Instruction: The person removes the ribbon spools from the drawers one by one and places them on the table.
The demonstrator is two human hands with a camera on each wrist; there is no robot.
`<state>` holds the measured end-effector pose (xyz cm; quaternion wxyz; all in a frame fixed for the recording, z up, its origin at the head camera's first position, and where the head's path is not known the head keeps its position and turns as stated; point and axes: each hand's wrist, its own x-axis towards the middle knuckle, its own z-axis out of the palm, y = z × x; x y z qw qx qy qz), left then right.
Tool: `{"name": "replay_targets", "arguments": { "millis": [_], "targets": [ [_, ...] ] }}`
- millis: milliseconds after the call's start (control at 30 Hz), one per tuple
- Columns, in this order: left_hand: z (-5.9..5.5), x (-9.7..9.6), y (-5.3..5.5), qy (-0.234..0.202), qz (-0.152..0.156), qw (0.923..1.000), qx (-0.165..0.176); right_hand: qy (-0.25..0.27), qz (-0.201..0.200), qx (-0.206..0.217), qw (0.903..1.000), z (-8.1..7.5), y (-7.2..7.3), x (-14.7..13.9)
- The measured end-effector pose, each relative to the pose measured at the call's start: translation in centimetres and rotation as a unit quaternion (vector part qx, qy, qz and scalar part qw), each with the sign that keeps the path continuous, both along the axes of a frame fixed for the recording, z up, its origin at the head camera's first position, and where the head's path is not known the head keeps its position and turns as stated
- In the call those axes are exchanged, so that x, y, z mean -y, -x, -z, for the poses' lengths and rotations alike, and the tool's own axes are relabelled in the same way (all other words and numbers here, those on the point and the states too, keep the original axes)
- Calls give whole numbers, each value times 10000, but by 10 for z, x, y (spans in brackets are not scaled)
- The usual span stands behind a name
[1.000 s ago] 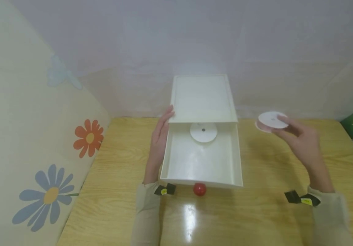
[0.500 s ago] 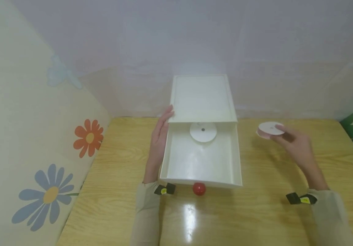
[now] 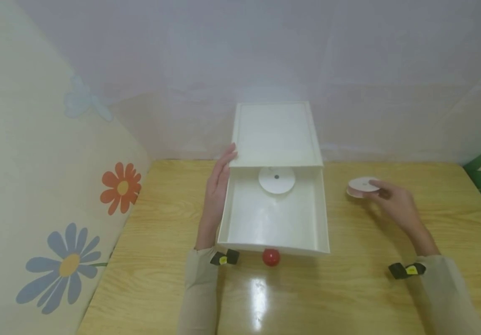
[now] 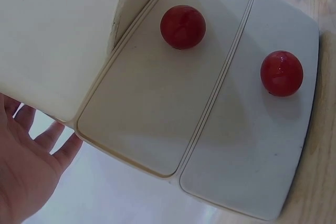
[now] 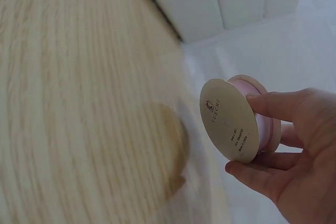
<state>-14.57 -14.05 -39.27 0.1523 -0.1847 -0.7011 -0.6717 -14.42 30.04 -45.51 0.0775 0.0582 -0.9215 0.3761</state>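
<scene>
A small white drawer cabinet stands at the middle of the table with its top drawer pulled out. Inside the drawer, toward the back, lies a white ribbon spool. My left hand rests along the cabinet's left side, fingers extended, fingertips at the upper edge. To the right of the cabinet, my right hand pinches a ribbon spool with white discs and pink ribbon. The right wrist view shows printed lettering on that spool, thumb and fingers at its edges, and its shadow on the table.
Two round red knobs sit on the front faces in the left wrist view; one red knob shows below the drawer in the head view. A wall with painted flowers borders the wooden table on the left. A pale cloth hangs behind.
My right hand has come down and slightly toward me with the pink ribbon spool, nearer the tabletop. The left hand, cabinet and drawer have stayed put.
</scene>
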Motion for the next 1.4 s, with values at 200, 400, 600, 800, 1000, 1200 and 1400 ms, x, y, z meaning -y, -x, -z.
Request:
{"name": "replay_targets", "arguments": {
  "millis": [200,400,600,800,1000,1200,1400],
  "targets": [
    [0,0,0,-16,25,10000,22,-228,-139,58,9996,6,2,-3],
    [-2,-1,0,-85,29,10000,35,-318,-234,131,9991,5,4,-3],
    [0,-1,1,-74,-5,9999,95,-339,-532,279,9976,7,6,-4],
    [0,-1,0,-62,5,9999,125,-378,-753,538,9950,9,8,-7],
    [-1,-2,0,-54,19,9999,133,-707,-950,735,9902,9,11,-10],
    [-1,-1,0,-56,-11,9996,279,-598,-1203,620,9890,7,14,-4],
    [2,0,1,-94,-18,9996,263,-1064,-1281,385,9853,4,24,8]
  ]
}}
